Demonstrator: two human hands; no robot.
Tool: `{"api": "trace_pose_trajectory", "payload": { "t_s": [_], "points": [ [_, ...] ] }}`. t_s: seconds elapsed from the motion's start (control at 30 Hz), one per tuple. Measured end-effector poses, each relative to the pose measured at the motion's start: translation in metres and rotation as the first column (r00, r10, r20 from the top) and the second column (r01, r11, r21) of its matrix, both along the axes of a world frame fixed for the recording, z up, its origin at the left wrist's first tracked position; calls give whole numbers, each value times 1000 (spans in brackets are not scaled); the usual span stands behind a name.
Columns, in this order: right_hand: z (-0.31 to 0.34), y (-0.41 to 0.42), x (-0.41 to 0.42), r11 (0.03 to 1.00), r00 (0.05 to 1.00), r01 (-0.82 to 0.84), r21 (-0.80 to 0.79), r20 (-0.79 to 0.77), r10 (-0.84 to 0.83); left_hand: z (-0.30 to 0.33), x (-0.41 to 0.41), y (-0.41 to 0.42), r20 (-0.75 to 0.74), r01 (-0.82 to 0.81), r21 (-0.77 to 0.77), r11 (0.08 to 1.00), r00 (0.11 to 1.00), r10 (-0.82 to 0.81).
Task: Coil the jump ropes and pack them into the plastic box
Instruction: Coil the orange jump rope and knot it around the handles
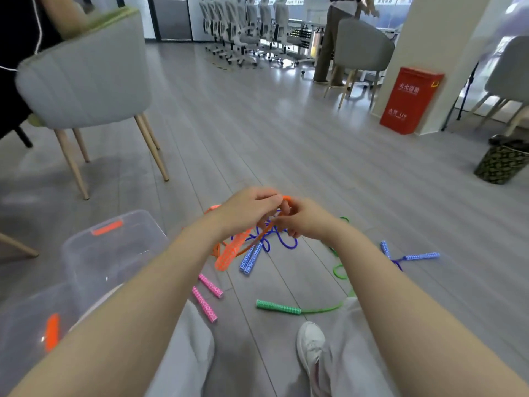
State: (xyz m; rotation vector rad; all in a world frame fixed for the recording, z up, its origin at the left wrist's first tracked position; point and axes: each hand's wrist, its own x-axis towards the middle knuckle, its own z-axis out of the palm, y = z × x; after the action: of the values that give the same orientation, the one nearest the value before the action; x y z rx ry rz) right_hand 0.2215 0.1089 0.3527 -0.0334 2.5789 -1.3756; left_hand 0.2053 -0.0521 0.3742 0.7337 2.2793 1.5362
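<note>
Far left, the plastic box (pixel 114 253) sits on the floor (pixel 286 144) beside the person's left knee, lid off; through its clear wall no rope shows inside, so packing is judged not yet begun. Just right of it lie two pink handles (pixel 210 285), side by side, their cord hidden behind the left arm. Above these, the left hand (pixel 249 210) is raised over the pile, fingers curled and pinching the orange rope (pixel 287 198) at its top bend; the orange handles (pixel 232 253) hang below, ends near the floor. A blue rope (pixel 274 239) lies looped under the hands, its two handles (pixel 251 259) close together beside the orange ones. The right hand (pixel 303 219) meets the left, fingers curled around the same orange cord just beneath the pinch. Step in hand, as judged: coiling the orange rope, early turns, both hands forming a loop. Lower centre, a green handle (pixel 277 307) rests near the white shoe (pixel 310 343), its green cord (pixel 339 270) trailing right behind the right forearm. Further right, a second pair of blue handles (pixel 420 256) lies splayed, well apart from the pile. Next move calls for drawing more orange cord up without snagging the blue loops beneath, keeping turns even, then carrying the bundle left to the box. Risk: blue cord lifts with it.
</note>
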Motion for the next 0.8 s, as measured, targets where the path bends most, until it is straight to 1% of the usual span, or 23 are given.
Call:
{"api": "trace_pose_trajectory", "payload": {
  "t_s": [0.07,0.17,0.23,0.3,0.33,0.37,0.4,0.43,0.47,0.53,0.57,0.6,0.67,0.7,0.73,0.77,0.8],
  "points": [
    [-3,2,0,997,999,-41,68,39,39,3,0,-5,61,53,133,990,996,-62],
    [-4,11,-4,996,999,1,93,32,-4,2,-8,-18,138,87,332,939,981,-139],
    [0,20,-10,996,998,62,67,-4,-62,0,-17,-27,187,45,432,901,973,-138],
    [5,33,-15,985,987,141,103,-92,-131,-1,-25,-34,221,-28,477,878,971,-89],
    [8,39,-17,971,972,192,144,-162,-168,-4,-29,-36,207,-50,448,892,977,-49],
    [10,45,-18,946,949,254,201,-239,-204,-7,-32,-37,172,-66,377,924,985,0],
    [12,51,-19,919,922,317,234,-304,-241,-11,-34,-36,120,-77,279,957,992,45],
    [15,55,-19,907,897,362,215,-344,-277,-16,-35,-34,73,-88,182,979,994,76],
    [17,58,-19,910,880,387,146,-353,-318,-20,-35,-32,43,-96,105,990,995,92],
    [21,61,-17,904,844,425,-43,-341,-413,-25,-35,-25,-7,-113,5,994,994,113],
    [23,64,-16,886,814,456,-89,-361,-455,-26,-36,-22,-44,-133,-36,990,990,132],
    [24,67,-15,863,771,498,-79,-415,-483,-26,-37,-20,-85,-157,-74,985,985,151],
    [29,72,-11,814,686,580,-3,-537,-491,-25,-38,-16,-156,-193,-117,974,972,174],
    [32,72,-9,796,659,606,19,-572,-488,-25,-38,-15,-188,-206,-125,971,965,181],
    [33,72,-8,786,645,617,18,-585,-492,-25,-38,-13,-212,-219,-131,967,959,189],
    [35,71,-7,789,645,614,-20,-564,-516,-26,-38,-12,-221,-231,-136,963,955,197],
    [36,69,-8,797,659,595,-103,-506,-557,-27,-38,-10,-215,-240,-131,962,954,209]
  ]
}}
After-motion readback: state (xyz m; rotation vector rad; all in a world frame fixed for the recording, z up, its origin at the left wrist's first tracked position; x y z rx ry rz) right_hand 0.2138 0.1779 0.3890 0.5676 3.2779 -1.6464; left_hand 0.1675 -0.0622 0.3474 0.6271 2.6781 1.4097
